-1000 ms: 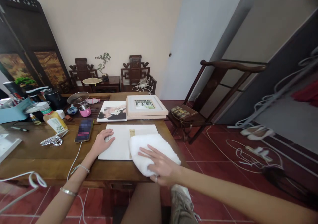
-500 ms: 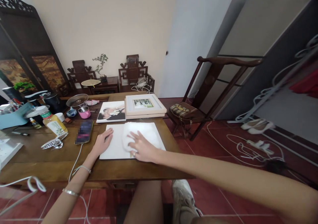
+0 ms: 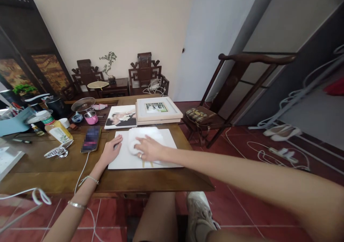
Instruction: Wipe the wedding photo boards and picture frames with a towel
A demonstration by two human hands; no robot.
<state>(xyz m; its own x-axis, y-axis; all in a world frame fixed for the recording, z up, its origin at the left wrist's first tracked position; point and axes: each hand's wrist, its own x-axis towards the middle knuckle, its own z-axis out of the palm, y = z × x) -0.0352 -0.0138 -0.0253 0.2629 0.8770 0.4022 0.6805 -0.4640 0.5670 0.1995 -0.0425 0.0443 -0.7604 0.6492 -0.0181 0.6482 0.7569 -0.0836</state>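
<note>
A flat white board (image 3: 122,160) lies on the wooden table (image 3: 129,180) in front of me. My left hand (image 3: 110,149) rests on its left edge, fingers stretched out and holding nothing. On the board's middle is a soft white cloth (image 3: 150,131), perhaps a wad of tissue. My right hand (image 3: 151,149) presses down on this cloth with its fingers bent into it, a ring on one finger. Yellowish marks show on the board just below this hand. How far the fingers close round the cloth is partly hidden.
Behind the board lie a photo print (image 3: 120,116) and a stacked white picture frame (image 3: 159,109). To the left are a phone (image 3: 90,139) on a cable, a silver hair claw (image 3: 59,150), a yellow bottle (image 3: 57,130) and a pink cup (image 3: 91,117). A chair (image 3: 215,116) holds a checked bag (image 3: 200,115).
My right hand has slid the white cloth a little to the left and away from me across the board, uncovering yellowish marks. The left hand stays at the board's edge. The view has shifted slightly.
</note>
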